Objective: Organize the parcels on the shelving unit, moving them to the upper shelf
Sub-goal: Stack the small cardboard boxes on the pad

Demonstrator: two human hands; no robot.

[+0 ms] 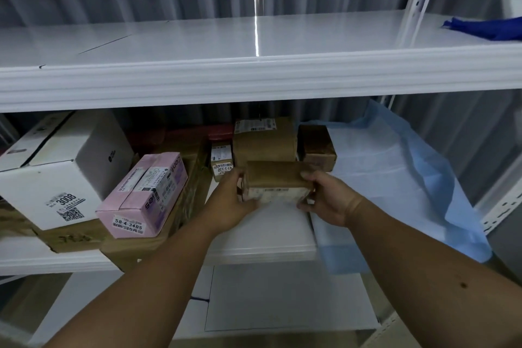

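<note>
A small brown cardboard parcel point(275, 182) with a white label on its near face is held just above the middle shelf point(262, 248). My left hand point(231, 200) grips its left end and my right hand point(324, 196) grips its right end. The white upper shelf point(226, 45) runs across the view above. Behind the held parcel stand a taller brown parcel point(264, 141), a dark brown box point(316, 147) and a small labelled box point(221, 161). To the left sit a pink box point(144, 195) and a white box point(59, 175) on flat brown cartons.
A light blue sheet point(401, 178) covers the right part of the middle shelf and hangs over its front edge. A dark blue object point(488, 29) lies at the right end of the upper shelf. White slotted uprights point(418, 0) frame the right side. A lower shelf point(282, 299) shows below.
</note>
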